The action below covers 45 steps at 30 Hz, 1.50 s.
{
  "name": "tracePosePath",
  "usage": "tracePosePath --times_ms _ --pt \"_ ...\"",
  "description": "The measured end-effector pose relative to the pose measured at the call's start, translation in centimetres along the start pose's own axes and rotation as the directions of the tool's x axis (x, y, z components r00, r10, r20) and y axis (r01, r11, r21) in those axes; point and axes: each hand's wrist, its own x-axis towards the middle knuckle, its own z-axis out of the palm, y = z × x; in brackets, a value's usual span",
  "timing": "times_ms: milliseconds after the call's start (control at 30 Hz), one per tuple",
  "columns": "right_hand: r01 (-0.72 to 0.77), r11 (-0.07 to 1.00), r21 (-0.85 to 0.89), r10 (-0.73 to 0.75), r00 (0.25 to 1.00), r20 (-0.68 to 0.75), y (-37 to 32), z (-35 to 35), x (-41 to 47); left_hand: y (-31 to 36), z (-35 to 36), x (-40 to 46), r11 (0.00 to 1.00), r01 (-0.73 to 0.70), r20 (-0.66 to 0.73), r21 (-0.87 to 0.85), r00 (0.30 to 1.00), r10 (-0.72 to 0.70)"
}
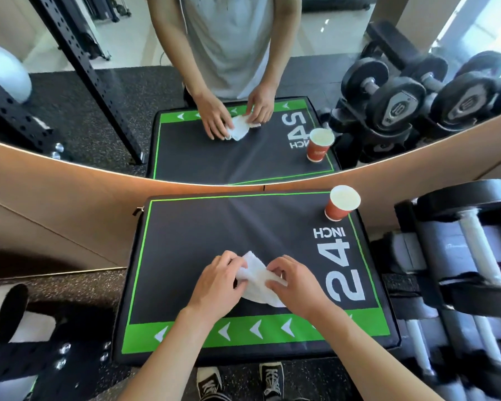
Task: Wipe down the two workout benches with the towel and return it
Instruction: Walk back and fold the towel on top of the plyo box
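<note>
My L hand (214, 280) & R hand (294, 282) both pinch the white towel (258, 280) on the black 24-inch pad (185, 241), paper cup (342, 203) at far corner.

- Bright, even daylight fills the scene; in the mirror (99, 82) pale floor and windows at the top corners are washed out to near white.
- Shadows are soft: only a faint one lies under the hands on the bench (185, 241).
- Wide-angle distortion bends the mirror's lower edge into a curve and stretches the dumbbells (472, 233) at the right edge.
- The centre is fairly sharp; the borders, chiefly the lower left and right, are smeared and blurred.
</note>
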Motion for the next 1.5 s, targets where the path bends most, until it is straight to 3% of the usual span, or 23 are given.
tracePosePath --times_ms 200,367,533,700,833,933,1100,1300,1500 --pt "0.009 0.990 -0.142 -0.022 0.995 -0.097 0.5 -0.6 -0.9 0.9 0.9 -1.4 0.999 -0.021 -0.045 -0.039 0.999 0.019" --pt "-0.105 0.994 -0.017 0.105 0.994 -0.027 1.5 -1.2 -1.2 1.4 0.4 -0.1 0.991 0.067 -0.078 -0.118 0.994 -0.076" --pt "-0.227 0.973 0.033 0.230 0.969 -0.094 2.9 -1.7 -0.5 2.1 -0.9 2.5 0.986 0.150 0.112 -0.075 0.984 -0.142" --pt "-0.233 0.972 -0.036 0.232 0.973 -0.016 3.2 -1.2 0.7 2.7 -0.1 3.2 0.991 0.135 0.181 -0.016 0.975 -0.130" --pt "-0.203 0.978 -0.044 0.202 0.979 -0.018 3.1 -0.7 1.6 2.8 0.3 3.0 0.987 0.158 0.117 -0.023 0.981 -0.154" --pt "-0.179 0.984 0.010 0.179 0.978 -0.103 2.8 -0.5 2.5 2.3 0.2 2.9 0.976 0.205 0.025 -0.078 0.979 -0.204" --pt "-0.148 0.975 0.167 0.186 0.952 -0.242 1.4 -0.4 3.9 1.3 -0.5 3.0 0.889 0.368 -0.071 -0.274 0.914 -0.400" --pt "-0.169 0.985 0.024 0.171 0.981 -0.088 2.0 -0.9 2.6 0.7 -1.2 2.3 0.847 0.450 0.115 -0.284 0.893 -0.436" --pt "-0.163 0.987 0.003 0.163 0.985 -0.053 2.6 -0.6 1.5 2.2 -1.0 2.0 0.906 0.410 0.213 -0.105 0.899 -0.382"
